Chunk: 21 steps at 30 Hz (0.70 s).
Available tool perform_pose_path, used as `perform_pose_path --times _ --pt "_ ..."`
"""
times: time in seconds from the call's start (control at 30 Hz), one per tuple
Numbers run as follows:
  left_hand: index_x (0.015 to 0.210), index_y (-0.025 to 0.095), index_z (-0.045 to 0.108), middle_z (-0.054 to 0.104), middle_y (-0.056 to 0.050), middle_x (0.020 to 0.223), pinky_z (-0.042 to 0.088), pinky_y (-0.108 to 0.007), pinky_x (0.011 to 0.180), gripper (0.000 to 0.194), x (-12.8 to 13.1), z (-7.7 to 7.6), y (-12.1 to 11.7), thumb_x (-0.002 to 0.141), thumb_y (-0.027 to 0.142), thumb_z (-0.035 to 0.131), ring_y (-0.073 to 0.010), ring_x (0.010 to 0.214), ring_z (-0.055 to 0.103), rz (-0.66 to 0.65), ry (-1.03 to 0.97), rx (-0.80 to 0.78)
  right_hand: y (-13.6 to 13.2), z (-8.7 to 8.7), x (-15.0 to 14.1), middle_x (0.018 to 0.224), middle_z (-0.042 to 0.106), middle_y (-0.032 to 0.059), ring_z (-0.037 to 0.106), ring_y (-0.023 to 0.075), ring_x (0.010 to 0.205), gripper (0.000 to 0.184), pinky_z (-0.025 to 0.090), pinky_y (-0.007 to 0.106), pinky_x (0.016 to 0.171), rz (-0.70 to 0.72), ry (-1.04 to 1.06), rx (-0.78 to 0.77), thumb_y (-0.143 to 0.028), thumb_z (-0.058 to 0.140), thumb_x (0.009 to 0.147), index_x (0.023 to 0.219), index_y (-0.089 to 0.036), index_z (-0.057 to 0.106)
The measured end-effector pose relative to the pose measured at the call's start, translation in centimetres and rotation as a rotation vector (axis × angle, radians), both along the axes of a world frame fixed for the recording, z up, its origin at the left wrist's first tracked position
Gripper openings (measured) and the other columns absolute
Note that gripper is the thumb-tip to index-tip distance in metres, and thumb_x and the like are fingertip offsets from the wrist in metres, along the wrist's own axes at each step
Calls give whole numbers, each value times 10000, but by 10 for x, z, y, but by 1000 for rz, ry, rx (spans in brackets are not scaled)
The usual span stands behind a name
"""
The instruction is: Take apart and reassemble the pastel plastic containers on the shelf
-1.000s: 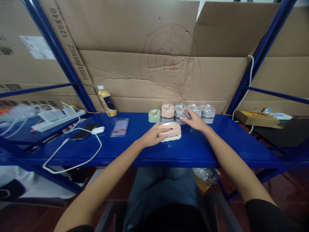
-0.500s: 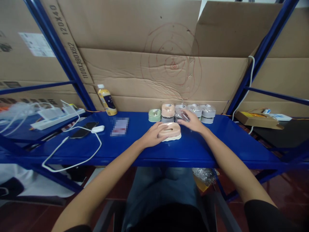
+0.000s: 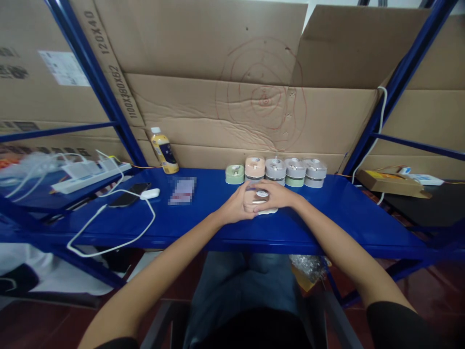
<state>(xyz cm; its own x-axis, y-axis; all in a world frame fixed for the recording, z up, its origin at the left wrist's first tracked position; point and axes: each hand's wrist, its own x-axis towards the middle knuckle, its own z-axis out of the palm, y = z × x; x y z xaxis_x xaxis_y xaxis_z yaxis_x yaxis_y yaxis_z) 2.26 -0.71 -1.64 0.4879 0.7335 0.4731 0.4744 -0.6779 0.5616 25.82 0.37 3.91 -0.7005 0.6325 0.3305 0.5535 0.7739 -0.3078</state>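
Pink box: it is sitting around the middle of the blue worktop [image 3: 210, 233], just on the near side of a row of containers; a round white sticker [image 3: 262, 193] is showing on its top, and a pale edge is sticking out at the near right. This is the pink box [image 3: 250, 199] between both hands.
Left hand: the left hand [image 3: 234, 206] is curling partly closed around the left side of the box, holding it.
Right hand: the right hand [image 3: 279, 195] is arching partly closed over the far and right sides, also gripping the box; its fingers are covering some of the top.
Far row, left to right: a low green container [image 3: 234, 174] is standing beside a peach-topped stack [image 3: 255, 167]; a grey-topped stack [image 3: 275, 168], a grey-over-green stack [image 3: 295, 170] and a grey stack [image 3: 315, 172] are following closely.
Left of the worktop: a yellow bottle [image 3: 164, 152] is standing near the cardboard wall [image 3: 181, 106]; a pixelated packet [image 3: 182, 190] is lying on its near side, and a dark phone [image 3: 129, 195] is lying farther left beside a white cable [image 3: 109, 253].
Right side: an open carton [image 3: 394, 184] is resting on a dark surface [image 3: 428, 206] beyond the worktop.
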Motion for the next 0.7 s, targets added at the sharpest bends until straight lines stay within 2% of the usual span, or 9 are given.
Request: perform_pose_path --times 0.23,0.33,0.47,0.53,0.6,0.63,0.7 --pt "1582 229 325 475 -180 1561 421 -585 1182 1039 -1 3 0 730 496 856 -414 1440 473 -91 42 54 0 -5 1 1368 642 118 613 359 1249 975 491 530 1077 -4 -32 -47 -680 857 673 1504 -278 545" --pt "1574 228 336 496 -175 1532 444 -565 1164 1018 -3 4 -3 726 467 847 -399 1409 508 -66 77 56 -1 -10 1 1317 652 132 627 359 1211 1051 509 530 1048 -23 -32 -58 -721 847 654 1533 -259 504" --pt "1498 225 446 575 -142 1449 462 -520 1153 900 -11 9 -7 707 406 835 -374 1356 552 4 115 142 1 -15 5 1405 603 148 586 381 1287 1081 485 548 1088 -27 35 -35 -745 844 638 1530 -250 487" --pt "1432 227 508 602 -128 1417 463 -504 1150 827 -16 17 -7 695 412 836 -369 1327 574 93 81 191 4 -9 12 1419 602 138 589 361 1289 938 486 526 1095 -49 134 21 -733 786 728 1489 -253 523" --pt "1396 223 525 613 -125 1397 456 -497 1151 795 -21 28 -3 695 432 837 -366 1313 581 263 -11 220 11 2 27 1367 636 126 614 321 1244 684 492 497 1085 -149 310 136 -693 639 886 1401 -245 588" --pt "1390 214 519 612 -133 1391 451 -499 1150 786 -22 34 1 706 442 831 -368 1317 575 376 -67 222 16 8 38 1319 658 127 624 306 1215 577 489 489 1081 -243 422 215 -660 546 954 1339 -237 623" --pt "1386 189 501 606 -163 1370 446 -510 1141 764 -23 48 14 741 461 809 -378 1326 560 611 -157 182 27 18 67 1239 679 145 619 302 1191 505 470 497 1085 -522 644 377 -596 398 1026 1218 -212 664"
